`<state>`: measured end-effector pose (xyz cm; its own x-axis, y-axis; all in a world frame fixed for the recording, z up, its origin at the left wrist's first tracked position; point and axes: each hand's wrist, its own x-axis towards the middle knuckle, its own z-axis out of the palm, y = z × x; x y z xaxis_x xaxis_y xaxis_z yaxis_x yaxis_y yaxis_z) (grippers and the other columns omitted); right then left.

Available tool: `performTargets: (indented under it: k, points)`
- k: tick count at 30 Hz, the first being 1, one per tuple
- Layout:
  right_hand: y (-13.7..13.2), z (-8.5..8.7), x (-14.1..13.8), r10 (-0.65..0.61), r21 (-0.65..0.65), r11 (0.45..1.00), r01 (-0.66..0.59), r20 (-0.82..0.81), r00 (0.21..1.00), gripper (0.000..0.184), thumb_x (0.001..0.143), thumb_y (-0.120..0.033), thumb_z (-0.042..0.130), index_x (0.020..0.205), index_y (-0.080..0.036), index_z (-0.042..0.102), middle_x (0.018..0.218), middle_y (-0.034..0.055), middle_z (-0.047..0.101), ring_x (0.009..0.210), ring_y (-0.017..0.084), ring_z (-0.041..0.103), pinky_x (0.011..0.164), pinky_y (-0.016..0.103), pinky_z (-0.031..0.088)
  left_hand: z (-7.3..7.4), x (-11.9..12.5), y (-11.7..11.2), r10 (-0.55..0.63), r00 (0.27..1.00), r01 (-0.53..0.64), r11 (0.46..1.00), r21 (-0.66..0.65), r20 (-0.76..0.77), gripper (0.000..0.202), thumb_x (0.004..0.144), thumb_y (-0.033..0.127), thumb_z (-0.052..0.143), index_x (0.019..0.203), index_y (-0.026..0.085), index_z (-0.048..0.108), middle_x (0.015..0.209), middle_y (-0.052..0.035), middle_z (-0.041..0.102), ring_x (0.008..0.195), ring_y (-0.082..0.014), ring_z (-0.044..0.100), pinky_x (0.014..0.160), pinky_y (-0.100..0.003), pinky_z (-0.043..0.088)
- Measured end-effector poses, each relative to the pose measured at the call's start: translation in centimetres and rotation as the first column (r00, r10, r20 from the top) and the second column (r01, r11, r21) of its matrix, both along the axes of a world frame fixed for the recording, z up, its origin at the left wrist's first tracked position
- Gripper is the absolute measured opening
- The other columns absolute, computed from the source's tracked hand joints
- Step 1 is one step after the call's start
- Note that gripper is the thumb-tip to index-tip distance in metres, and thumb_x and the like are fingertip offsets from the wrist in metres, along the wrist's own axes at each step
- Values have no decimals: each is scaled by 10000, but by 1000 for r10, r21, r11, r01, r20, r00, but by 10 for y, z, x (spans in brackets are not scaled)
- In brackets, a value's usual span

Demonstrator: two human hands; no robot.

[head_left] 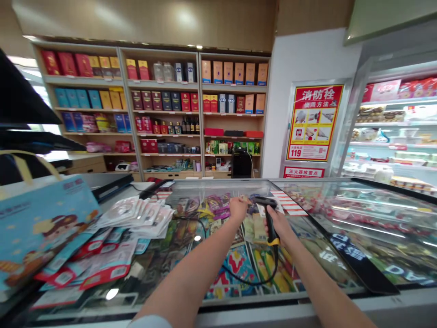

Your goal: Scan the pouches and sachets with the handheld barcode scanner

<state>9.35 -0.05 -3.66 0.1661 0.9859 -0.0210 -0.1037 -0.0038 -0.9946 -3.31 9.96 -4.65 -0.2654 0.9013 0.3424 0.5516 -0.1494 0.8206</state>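
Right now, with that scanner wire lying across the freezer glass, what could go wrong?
The black cable of the handheld barcode scanner in the right hand loops loosely over the freezer's glass lid, so it might snag and tug the scanner. The small item pinched in the left hand could slip and drop. The piled white packets nearby might slide if bumped.

A small grocery shop: the right hand grips a barcode scanner above a glass-topped chest freezer of packaged food. Ahead of the hand stand wooden wall shelves of boxed goods and bottles, with a refrigerated display case ahead and to its right.
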Motion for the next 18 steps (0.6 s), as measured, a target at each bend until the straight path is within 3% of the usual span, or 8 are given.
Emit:
performTargets:
  k: [6, 12, 18]
  points:
    - [2, 4, -80, 178, 10, 984, -178, -6, 984, 364, 811, -538, 477, 640, -216, 471, 474, 14, 544, 349, 145, 473, 377, 294, 421, 22, -121, -20, 193, 977, -186, 979, 88, -89, 43, 713, 203, 607, 726, 163, 616, 875, -61, 595, 895, -178, 580, 831, -288, 433]
    - [7, 11, -162, 322, -30, 946, -322, -7, 947, 433, 817, -564, 460, 569, -209, 457, 389, -6, 475, 313, 130, 451, 343, 259, 396, 52, -249, -56, 400, 884, -369, 915, 162, -243, 133, 753, 220, 580, 872, 165, 600, 1019, -84, 564, 1003, -190, 558, 899, -292, 414]
    - [9, 5, -215, 418, -10, 908, -418, 27, 908, 432, 837, -546, 432, 579, -200, 457, 377, -19, 475, 297, 122, 446, 328, 244, 391, 68, -334, -98, 463, 745, -478, 873, 101, -480, 351, 768, 392, 566, 1016, 144, 584, 1118, -134, 558, 1062, -240, 553, 903, -321, 415]
